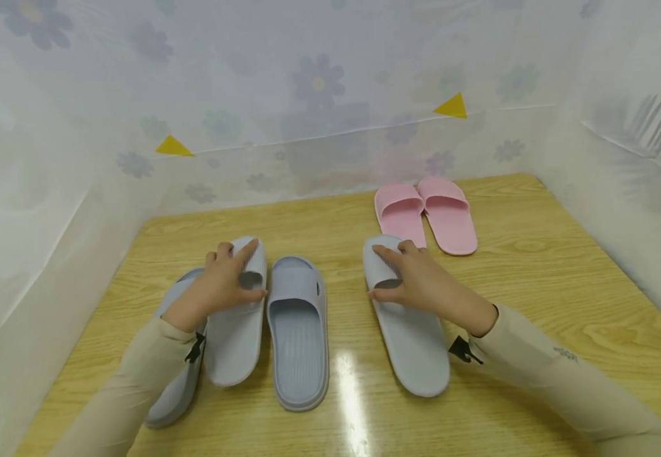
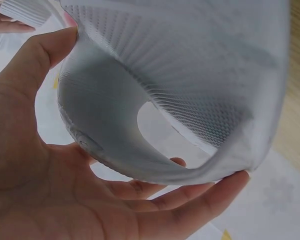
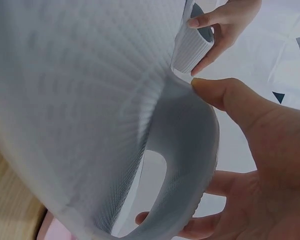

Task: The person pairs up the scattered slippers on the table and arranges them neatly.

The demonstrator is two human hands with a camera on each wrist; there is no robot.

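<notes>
My left hand (image 1: 250, 270) grips a pale grey slipper (image 1: 236, 336) by its strap, thumb on one side and fingers through the opening (image 2: 152, 107). The slipper is raised and overlaps a blue-grey slipper (image 1: 173, 393) lying under my left forearm. My right hand (image 1: 379, 273) holds a second pale grey slipper (image 1: 416, 336) the same way, thumb on the strap's edge and fingers curled under it (image 3: 170, 150). Its ribbed sole (image 3: 80, 100) fills the right wrist view.
Another blue-grey slipper (image 1: 299, 330) lies sole-down between my hands on the wooden table (image 1: 536, 285). A pink pair (image 1: 424, 212) sits side by side at the back right. Flowered plastic sheeting (image 1: 319, 82) walls in the table on three sides.
</notes>
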